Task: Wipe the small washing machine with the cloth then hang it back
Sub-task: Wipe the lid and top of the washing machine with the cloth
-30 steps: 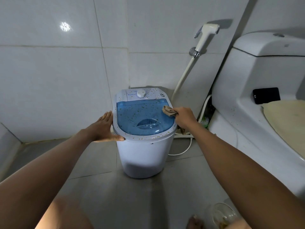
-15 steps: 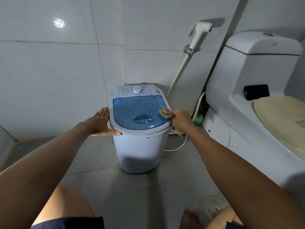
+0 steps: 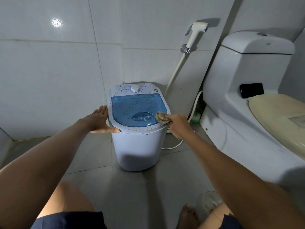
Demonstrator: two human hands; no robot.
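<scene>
A small white washing machine (image 3: 138, 146) stands on the grey floor by the tiled wall. Its blue see-through lid (image 3: 135, 109) and white rim are dotted with yellowish specks. My left hand (image 3: 100, 119) lies flat against the machine's left rim, thumb along the front edge. My right hand (image 3: 179, 124) grips a bunched tan cloth (image 3: 162, 118), which touches the lid's right front edge. A white dial (image 3: 135, 88) sits on the panel at the back.
A white toilet (image 3: 247, 113) with a cream seat cover stands to the right, a black phone (image 3: 251, 90) on its ledge. A bidet sprayer (image 3: 196, 33) hangs on the wall behind. A white cord (image 3: 173, 146) trails on the floor. A glass bowl (image 3: 211, 200) rests near my foot.
My right hand has drawn the cloth down the right side of the lid toward the front edge. The left hand stays on the left rim. The camera has pulled back slightly.
</scene>
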